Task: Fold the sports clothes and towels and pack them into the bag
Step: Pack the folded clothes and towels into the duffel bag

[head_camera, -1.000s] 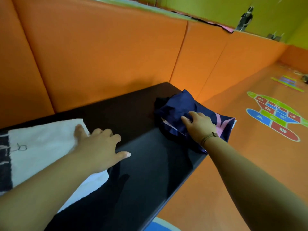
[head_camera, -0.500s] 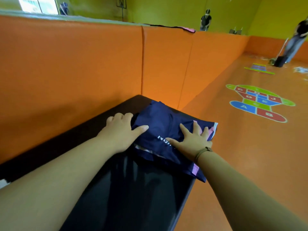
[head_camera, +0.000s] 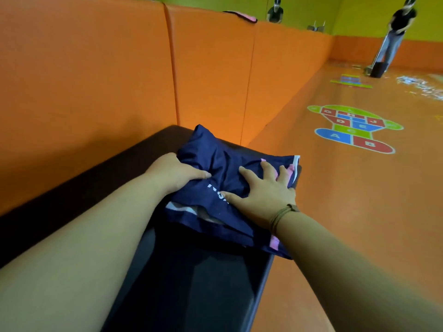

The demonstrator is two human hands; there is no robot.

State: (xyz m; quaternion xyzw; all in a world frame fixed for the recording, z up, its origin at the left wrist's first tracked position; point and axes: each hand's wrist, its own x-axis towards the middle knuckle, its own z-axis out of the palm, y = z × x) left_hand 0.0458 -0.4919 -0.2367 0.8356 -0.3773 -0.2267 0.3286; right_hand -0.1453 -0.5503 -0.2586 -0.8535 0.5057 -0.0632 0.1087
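Observation:
A crumpled navy sports garment (head_camera: pixel 215 154) with pink and white trim and white lettering lies at the far end of the black bench (head_camera: pixel 191 283). My left hand (head_camera: pixel 175 170) clutches its left edge, fingers tucked into the cloth. My right hand (head_camera: pixel 263 190) presses flat on top of it with fingers spread; a brown cord circles that wrist. One corner of the garment hangs over the bench's right edge. No bag and no towel are in view.
Orange padded wall panels (head_camera: pixel 211 68) run along the left behind the bench. The orange floor (head_camera: pixel 359 212) on the right carries a coloured hopscotch print (head_camera: pixel 354 128). A person with a mop (head_camera: pixel 395 32) stands far off at the back right.
My left hand left the white towel and came over to the navy garment, then closed on its left edge. My right hand slid further onto the cloth. The view swung right, so the towel dropped out.

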